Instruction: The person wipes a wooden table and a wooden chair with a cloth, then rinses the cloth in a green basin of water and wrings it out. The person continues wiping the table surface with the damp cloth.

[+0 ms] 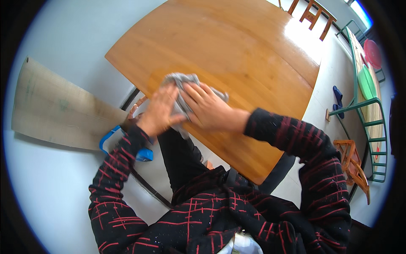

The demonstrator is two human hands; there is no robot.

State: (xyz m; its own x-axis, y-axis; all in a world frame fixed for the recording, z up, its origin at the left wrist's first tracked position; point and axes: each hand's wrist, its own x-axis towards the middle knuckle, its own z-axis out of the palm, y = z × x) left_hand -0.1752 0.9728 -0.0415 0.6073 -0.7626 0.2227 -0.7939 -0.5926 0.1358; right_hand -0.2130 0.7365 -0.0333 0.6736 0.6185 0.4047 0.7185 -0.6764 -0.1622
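Note:
A crumpled grey cloth point(181, 78) lies bunched near the left edge of a wooden table point(215, 47), and one end of it hangs past the edge. My right hand point(206, 106) presses on the cloth from above, fingers spread over its folds. Against the cloth's left side rests my left hand point(160, 108), slightly blurred, its fingers pointing away from me. Both palms face down and hide part of the cloth.
A large board or panel point(60, 108) leans at the left wall, with a blue-edged bag point(144, 155) beside it. On the right stand a green metal bed frame point(374, 123) holding a green basin point(366, 82) and a pink basin point(372, 53), a wooden chair point(349, 158), and dark blue slippers point(338, 96).

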